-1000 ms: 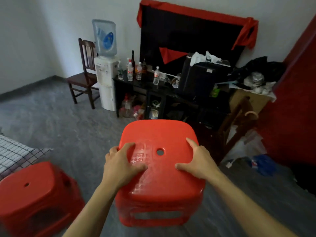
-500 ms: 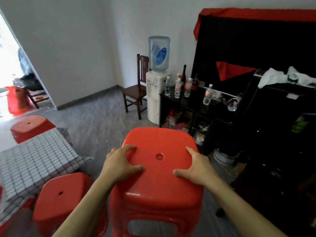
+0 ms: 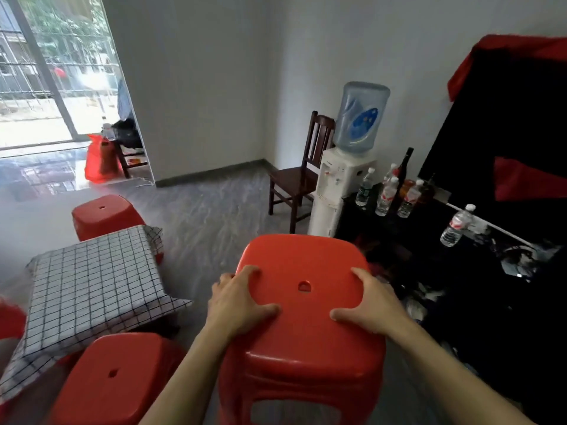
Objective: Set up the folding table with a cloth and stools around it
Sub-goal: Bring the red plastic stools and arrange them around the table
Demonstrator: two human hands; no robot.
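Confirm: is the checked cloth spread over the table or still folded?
Spread. The checked cloth lies flat across the tabletop, its edges and corners hanging over the sides.

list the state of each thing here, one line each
held stool: upright, gripped at the seat edges
left hand: grips the held stool
right hand: grips the held stool
folding table: covered by the checked cloth
near stool: upright beside the table
far stool: upright behind the table
wooden chair: upright, seat bare
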